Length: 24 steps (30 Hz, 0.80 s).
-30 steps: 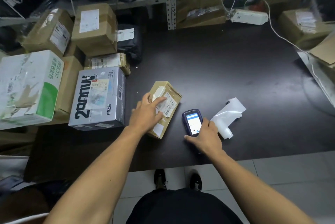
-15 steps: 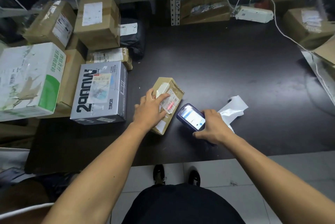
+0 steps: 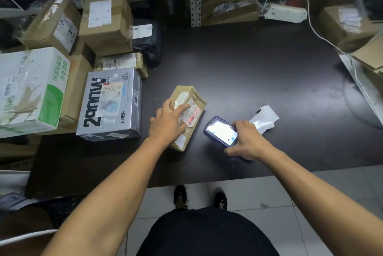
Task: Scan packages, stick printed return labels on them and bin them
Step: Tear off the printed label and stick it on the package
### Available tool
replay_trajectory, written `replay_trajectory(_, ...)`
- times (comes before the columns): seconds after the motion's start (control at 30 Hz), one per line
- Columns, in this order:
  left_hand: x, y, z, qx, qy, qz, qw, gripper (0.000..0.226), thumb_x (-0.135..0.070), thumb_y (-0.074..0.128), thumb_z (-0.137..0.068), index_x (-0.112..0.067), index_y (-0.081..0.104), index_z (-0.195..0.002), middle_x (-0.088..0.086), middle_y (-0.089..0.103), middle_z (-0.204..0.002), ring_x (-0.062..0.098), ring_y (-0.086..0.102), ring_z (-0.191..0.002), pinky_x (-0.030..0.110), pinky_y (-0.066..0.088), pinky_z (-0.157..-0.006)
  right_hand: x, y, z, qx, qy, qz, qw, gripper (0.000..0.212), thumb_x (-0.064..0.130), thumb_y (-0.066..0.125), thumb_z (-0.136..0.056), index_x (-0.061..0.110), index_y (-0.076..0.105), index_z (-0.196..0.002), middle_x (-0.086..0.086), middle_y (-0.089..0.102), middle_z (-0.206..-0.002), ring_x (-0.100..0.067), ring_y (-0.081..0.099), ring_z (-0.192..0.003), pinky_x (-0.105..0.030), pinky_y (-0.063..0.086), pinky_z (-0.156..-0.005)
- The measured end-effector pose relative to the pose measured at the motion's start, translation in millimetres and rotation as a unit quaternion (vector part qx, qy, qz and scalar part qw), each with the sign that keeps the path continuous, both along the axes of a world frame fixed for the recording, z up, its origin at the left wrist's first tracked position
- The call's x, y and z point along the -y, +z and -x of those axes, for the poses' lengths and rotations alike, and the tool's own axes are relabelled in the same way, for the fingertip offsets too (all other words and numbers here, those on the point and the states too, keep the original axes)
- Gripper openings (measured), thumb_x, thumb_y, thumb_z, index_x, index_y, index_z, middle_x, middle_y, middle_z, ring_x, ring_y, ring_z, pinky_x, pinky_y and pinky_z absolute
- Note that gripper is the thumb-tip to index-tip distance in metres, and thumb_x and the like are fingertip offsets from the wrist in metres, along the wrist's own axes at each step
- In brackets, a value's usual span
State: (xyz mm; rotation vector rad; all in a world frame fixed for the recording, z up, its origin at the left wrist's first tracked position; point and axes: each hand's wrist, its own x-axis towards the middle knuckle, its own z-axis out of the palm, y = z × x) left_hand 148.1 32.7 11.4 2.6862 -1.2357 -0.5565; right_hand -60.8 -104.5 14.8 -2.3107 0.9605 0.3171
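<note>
left hand [image 3: 168,123] flat on small brown cardboard package [image 3: 187,118], long axis lower-left to upper-right; right hand [image 3: 247,142] grips dark handheld scanner [image 3: 222,132] just right of it, red beam on barcode label [image 3: 191,115].

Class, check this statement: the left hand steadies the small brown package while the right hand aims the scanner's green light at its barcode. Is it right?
One detail is wrong. The head view shows red light, not green, on the barcode of the small brown package. The left hand steadies it; the right hand aims the scanner.
</note>
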Motion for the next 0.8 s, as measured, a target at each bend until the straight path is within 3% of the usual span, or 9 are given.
replay_trajectory(0.4,-1.1,-0.3,1.0,0.002,0.004,0.007,1.000,0.061,-0.040,0.069,-0.088,-0.050,0.036,-0.140,0.006,0.019,-0.156,0.034,0.034,-0.136,0.057,0.038,-0.104,7.4,4.7,13.0,-0.013,0.015,0.012,1.000,0.076,0.037,0.081,-0.068,0.014,0.042,-0.130,-0.001,0.039,-0.114,-0.018,0.034,-0.105,-0.028,0.035,-0.081)
replay_trajectory(0.5,0.4,-2.0,-1.4,-0.012,0.015,0.015,1.000,0.063,-0.038,0.071,-0.087,-0.050,0.038,-0.140,0.005,0.020,-0.156,0.034,0.035,-0.136,0.056,0.038,-0.105,3.0,-1.0,11.4,-0.004,-0.008,0.008,1.000,0.077,0.038,0.080,-0.069,0.013,0.041,-0.132,-0.004,0.041,-0.119,-0.022,0.037,-0.111,-0.029,0.036,-0.083)
replay_trajectory(0.6,-3.1,-7.4,-6.0,-0.113,0.107,0.098,0.983,0.067,-0.032,0.075,-0.084,-0.043,0.042,-0.142,0.006,0.030,-0.151,0.031,0.044,-0.131,0.036,0.038,-0.105,-15.0,-16.5,3.7,0.019,-0.087,-0.005,0.996,0.070,0.036,0.077,-0.070,0.011,0.044,-0.127,-0.007,0.043,-0.120,-0.026,0.039,-0.115,-0.031,0.037,-0.081)
replay_trajectory(0.67,-11.6,-12.8,-2.0,-0.196,0.175,0.153,0.953,0.067,-0.027,0.076,-0.085,-0.038,0.044,-0.143,0.006,0.040,-0.144,0.025,0.048,-0.127,0.023,0.034,-0.096,-27.3,-27.9,-3.1,0.032,-0.147,-0.017,0.988,0.067,0.035,0.076,-0.072,0.010,0.045,-0.125,-0.009,0.043,-0.121,-0.028,0.039,-0.115,-0.034,0.039,-0.083)
replay_trajectory(0.8,-31.4,-28.5,16.0,-0.273,0.217,0.206,0.914,0.065,-0.024,0.075,-0.088,-0.034,0.042,-0.143,-0.002,0.049,-0.139,0.014,0.049,-0.119,0.020,0.035,-0.092,-40.1,-42.9,-16.6,0.028,-0.211,-0.023,0.977,0.063,0.033,0.074,-0.076,0.006,0.043,-0.123,-0.012,0.042,-0.124,-0.030,0.038,-0.118,-0.038,0.041,-0.088)
